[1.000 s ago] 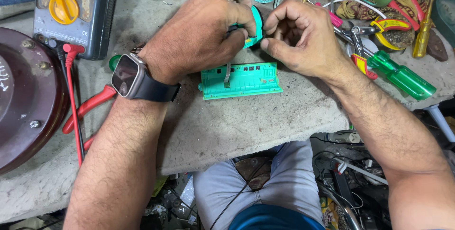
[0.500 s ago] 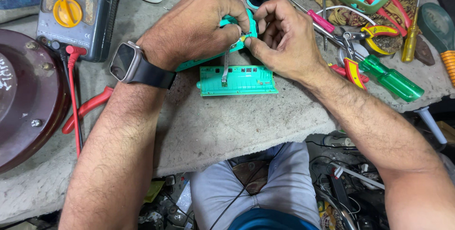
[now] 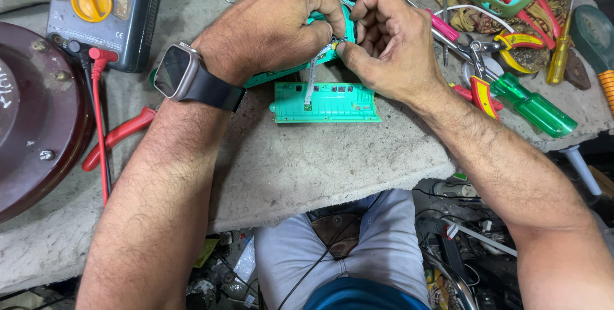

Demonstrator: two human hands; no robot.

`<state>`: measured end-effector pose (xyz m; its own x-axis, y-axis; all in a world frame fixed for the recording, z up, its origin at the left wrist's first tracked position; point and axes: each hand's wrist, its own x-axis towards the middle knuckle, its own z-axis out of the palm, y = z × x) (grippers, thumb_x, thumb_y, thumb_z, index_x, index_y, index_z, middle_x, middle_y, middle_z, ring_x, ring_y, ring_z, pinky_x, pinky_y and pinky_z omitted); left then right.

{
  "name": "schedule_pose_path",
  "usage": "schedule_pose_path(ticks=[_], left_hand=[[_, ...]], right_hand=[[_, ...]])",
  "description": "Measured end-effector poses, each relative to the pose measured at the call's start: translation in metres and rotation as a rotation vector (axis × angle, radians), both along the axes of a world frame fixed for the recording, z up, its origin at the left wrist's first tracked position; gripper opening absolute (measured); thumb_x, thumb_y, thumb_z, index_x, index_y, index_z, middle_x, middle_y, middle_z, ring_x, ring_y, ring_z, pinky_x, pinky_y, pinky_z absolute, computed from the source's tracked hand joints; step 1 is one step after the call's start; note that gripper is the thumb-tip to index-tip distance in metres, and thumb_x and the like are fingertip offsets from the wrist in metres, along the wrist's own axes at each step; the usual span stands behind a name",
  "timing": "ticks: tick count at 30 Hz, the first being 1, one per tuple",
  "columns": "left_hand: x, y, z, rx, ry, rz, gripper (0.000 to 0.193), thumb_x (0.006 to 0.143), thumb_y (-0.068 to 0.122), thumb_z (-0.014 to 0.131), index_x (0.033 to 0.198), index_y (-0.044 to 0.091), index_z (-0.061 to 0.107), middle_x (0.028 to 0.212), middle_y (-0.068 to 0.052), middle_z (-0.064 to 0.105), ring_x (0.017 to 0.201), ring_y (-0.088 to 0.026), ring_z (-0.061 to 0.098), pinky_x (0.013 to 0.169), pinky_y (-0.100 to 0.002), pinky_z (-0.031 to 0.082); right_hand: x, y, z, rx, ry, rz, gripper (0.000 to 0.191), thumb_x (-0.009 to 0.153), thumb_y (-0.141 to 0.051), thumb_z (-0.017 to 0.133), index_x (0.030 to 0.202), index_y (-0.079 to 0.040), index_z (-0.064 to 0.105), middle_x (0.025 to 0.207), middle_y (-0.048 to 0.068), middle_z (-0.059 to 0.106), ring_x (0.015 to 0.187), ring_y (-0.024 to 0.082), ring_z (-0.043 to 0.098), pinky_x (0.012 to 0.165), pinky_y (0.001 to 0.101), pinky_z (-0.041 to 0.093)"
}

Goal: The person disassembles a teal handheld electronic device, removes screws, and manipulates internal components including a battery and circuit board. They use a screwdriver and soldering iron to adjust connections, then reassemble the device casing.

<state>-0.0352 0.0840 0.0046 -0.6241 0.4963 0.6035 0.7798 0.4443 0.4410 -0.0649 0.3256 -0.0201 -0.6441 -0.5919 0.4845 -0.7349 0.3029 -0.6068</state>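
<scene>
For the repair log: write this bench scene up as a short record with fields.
Left hand: the left hand grips a teal plastic housing
Right hand: the right hand pinches the top end of a flat ribbon cable
Cable: runs down to a teal panel lying on the workbench
Wrist: smartwatch on the left wrist
Left side: multimeter with red probe lead
Right side: green-handled screwdriver, pliers

Worn grey bench (image 3: 307, 163) — multimeter (image 3: 102, 13), teal panel (image 3: 326, 102), green screwdriver (image 3: 534, 105).
</scene>
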Motion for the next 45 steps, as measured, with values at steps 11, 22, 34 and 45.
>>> schedule_pose_path(ticks=[11, 22, 34, 45], left_hand=[[0.0, 0.0, -0.002, 0.008, 0.0, 0.008, 0.021, 0.079, 0.005, 0.069, 0.096, 0.009, 0.081, 0.107, -0.015, 0.068, 0.106, -0.032, 0.065, 0.09, -0.042, 0.052], [0.004, 0.0, 0.001, 0.008, -0.066, 0.011, 0.022, 0.077, 0.004, 0.068, 0.094, 0.009, 0.082, 0.105, -0.015, 0.068, 0.105, -0.031, 0.065, 0.089, -0.041, 0.052], [0.006, -0.001, 0.005, 0.023, -0.086, 0.001, 0.019, 0.082, 0.005, 0.07, 0.097, 0.006, 0.08, 0.102, -0.013, 0.071, 0.101, -0.028, 0.067, 0.088, -0.04, 0.054], [0.013, 0.0, 0.033, -0.011, -0.411, 0.033, 0.021, 0.083, 0.009, 0.069, 0.102, 0.007, 0.078, 0.091, -0.005, 0.074, 0.084, -0.016, 0.07, 0.076, -0.031, 0.054]], right_hand=[[0.01, -0.004, -0.002, 0.001, 0.087, -0.048, 0.036, 0.095, -0.003, 0.084, 0.118, -0.001, 0.057, 0.089, 0.002, 0.064, 0.075, 0.005, 0.063, 0.064, 0.02, 0.052], [0.011, -0.005, -0.006, -0.012, 0.083, -0.053, 0.036, 0.097, -0.004, 0.084, 0.12, -0.001, 0.057, 0.089, 0.003, 0.063, 0.076, 0.005, 0.063, 0.065, 0.0206, 0.052], [0.011, -0.004, -0.009, -0.003, 0.115, -0.014, 0.033, 0.103, -0.005, 0.081, 0.121, 0.0, 0.053, 0.088, 0.003, 0.064, 0.075, 0.005, 0.063, 0.066, 0.0209, 0.051], [0.0, -0.002, -0.003, -0.058, -0.019, 0.102, 0.032, 0.101, -0.004, 0.078, 0.121, 0.001, 0.054, 0.093, -0.001, 0.063, 0.078, 0.002, 0.06, 0.067, 0.019, 0.05]])
